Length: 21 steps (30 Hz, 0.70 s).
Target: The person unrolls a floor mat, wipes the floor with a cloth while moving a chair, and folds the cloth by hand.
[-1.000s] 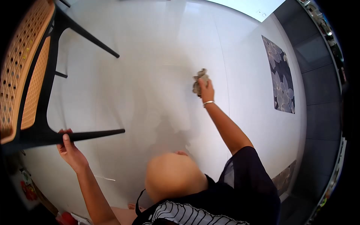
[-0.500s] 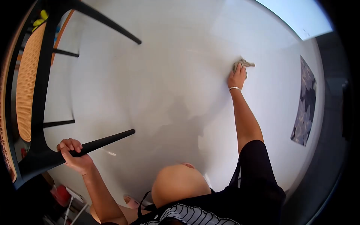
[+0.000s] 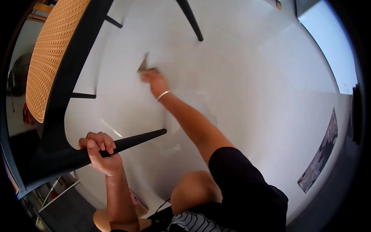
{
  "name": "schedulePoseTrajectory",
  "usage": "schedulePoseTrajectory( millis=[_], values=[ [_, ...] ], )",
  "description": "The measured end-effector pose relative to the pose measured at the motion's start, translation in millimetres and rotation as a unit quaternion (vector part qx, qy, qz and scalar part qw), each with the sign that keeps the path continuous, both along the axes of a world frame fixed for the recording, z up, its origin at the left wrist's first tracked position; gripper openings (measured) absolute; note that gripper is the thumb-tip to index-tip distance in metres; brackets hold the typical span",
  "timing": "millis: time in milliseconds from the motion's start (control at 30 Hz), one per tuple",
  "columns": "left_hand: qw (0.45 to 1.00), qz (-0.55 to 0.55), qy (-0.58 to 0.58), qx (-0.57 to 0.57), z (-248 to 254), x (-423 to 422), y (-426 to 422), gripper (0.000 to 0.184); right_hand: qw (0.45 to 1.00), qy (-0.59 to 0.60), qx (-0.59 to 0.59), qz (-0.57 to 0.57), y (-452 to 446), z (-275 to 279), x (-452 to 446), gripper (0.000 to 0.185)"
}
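Left hand (image 3: 101, 152): curled around the chair leg (image 3: 141, 141) — fingers closed
Right hand (image 3: 155, 82): bunched on a blurred cloth (image 3: 148, 69) — at the pale floor (image 3: 247, 96)

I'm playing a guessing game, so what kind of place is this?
Probably someone's home, maybe a kitchen or dining area: there's a chair with a woven cane panel, a patterned floor mat and a smooth, pale floor.
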<state>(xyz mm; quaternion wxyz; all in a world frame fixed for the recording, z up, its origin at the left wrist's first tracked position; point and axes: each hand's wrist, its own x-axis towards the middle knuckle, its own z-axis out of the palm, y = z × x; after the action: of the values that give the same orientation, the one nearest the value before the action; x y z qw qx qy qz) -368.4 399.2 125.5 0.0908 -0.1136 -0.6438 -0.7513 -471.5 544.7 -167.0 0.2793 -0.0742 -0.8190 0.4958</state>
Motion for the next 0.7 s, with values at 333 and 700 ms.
schedulePoseTrajectory(
  millis=[333,700],
  values=[
    [0.999,-0.026,0.029,-0.019,0,-1,-2,0.025,0.977,0.171,-0.072,-0.101,46,47,-54,0.05],
    [0.998,-0.036,0.023,-0.042,1,0,-2,0.026,0.995,-0.085,0.053,-0.011,47,-5,-87,0.034]
  ],
)
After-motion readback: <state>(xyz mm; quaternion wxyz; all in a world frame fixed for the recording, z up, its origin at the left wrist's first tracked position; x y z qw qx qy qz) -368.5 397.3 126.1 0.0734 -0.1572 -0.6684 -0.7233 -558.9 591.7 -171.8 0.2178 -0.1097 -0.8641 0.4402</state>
